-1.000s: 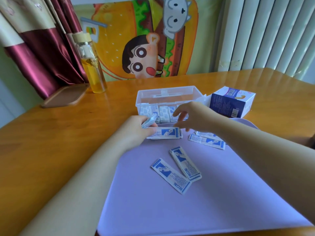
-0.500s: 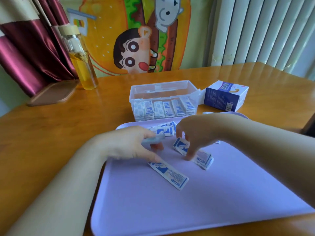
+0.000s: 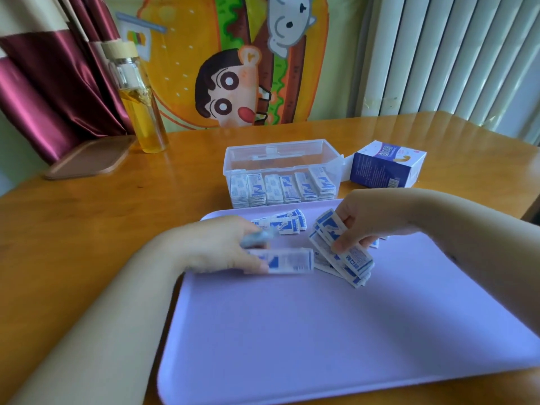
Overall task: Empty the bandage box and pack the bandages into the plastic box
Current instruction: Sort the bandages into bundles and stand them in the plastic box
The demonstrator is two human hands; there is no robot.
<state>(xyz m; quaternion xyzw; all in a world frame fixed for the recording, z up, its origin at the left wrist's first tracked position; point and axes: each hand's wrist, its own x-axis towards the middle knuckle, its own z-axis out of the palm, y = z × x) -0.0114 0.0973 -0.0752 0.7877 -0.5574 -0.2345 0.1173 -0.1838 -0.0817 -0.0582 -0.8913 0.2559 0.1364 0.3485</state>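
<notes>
A clear plastic box (image 3: 282, 159) stands behind the lilac tray (image 3: 321, 331), with rows of white-and-blue bandages (image 3: 282, 190) upright along its front wall. The blue-and-white bandage box (image 3: 385, 165) lies on its side to the right of it. My right hand (image 3: 359, 223) grips a small stack of bandages (image 3: 344, 252), tilted, its lower end on the tray. My left hand (image 3: 222, 247) pinches one bandage (image 3: 289, 260) and holds a few more against the palm. Several loose bandages (image 3: 280, 223) lie at the tray's far edge.
A glass bottle (image 3: 140, 103) of yellow liquid with a wooden cap stands at the back left beside a brown wooden board (image 3: 87, 157). The wooden table (image 3: 87, 229) carries everything. A curtain, a cartoon cloth and a white radiator stand behind.
My right hand has lifted the bandages it was pressing into a stack. My left hand has picked up the single bandage from the tray. The view has come closer.
</notes>
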